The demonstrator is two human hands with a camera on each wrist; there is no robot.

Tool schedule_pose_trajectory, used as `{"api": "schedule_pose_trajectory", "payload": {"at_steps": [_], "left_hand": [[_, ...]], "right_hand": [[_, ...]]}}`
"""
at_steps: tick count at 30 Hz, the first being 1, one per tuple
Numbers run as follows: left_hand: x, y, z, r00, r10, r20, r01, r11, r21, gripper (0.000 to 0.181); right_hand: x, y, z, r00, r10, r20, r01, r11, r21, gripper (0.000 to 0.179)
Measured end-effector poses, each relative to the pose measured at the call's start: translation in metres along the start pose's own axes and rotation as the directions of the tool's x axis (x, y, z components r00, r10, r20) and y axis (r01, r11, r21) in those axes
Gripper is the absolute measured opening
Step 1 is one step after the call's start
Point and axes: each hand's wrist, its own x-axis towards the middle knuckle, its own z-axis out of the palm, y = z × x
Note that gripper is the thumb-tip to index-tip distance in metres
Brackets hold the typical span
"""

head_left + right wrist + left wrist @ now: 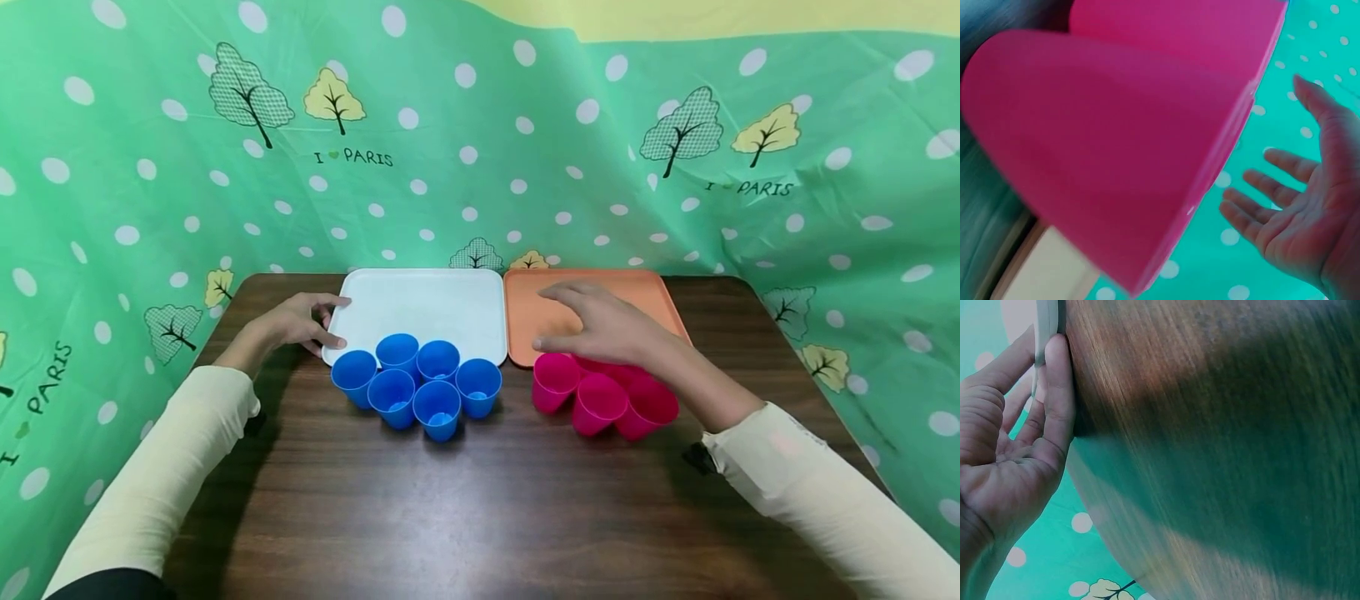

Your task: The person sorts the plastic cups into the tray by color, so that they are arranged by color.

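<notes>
My left hand is at the left side of a white tray. In the left wrist view, the thumb and fingers of that hand pinch the tray's edge. Held above the orange tray and the pink cups, my right hand has its fingers spread and nothing in its grasp. Its forearm and palm hide part of the cups. The right wrist view has a pink cup close up, with the right hand apart from it.
Several blue cups stand grouped, mouths up, at the white tray's near edge. Both trays lie side by side at the back of a dark wooden table. A green dotted cloth hangs behind and at the sides.
</notes>
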Motion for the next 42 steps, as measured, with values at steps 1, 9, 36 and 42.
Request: {"api": "schedule_pose_trajectory", "payload": {"at_steps": [1, 9, 36, 42], "left_hand": [[0.000, 0.000, 0.000, 1.000, 0.000, 0.001, 0.000, 1.000, 0.001, 0.094], [0.001, 0.001, 0.000, 1.000, -0.005, 0.007, 0.005, 1.000, 0.000, 0.095], [0.002, -0.003, 0.000, 1.000, -0.013, 0.000, 0.013, 1.000, -0.005, 0.096], [0.001, -0.002, 0.001, 1.000, -0.012, 0.008, 0.012, 1.000, -0.007, 0.096]], "right_hand": [[0.000, -0.003, 0.000, 1.000, -0.009, 0.004, 0.009, 1.000, 0.002, 0.094], [0.000, -0.027, 0.008, 0.998, -0.064, 0.023, 0.064, 0.998, 0.012, 0.089], [0.010, -0.083, 0.041, 0.959, -0.195, 0.204, 0.183, 0.980, 0.078, 0.079], [0.011, -0.084, 0.044, 0.955, -0.213, 0.206, 0.204, 0.977, 0.064, 0.078]]}}
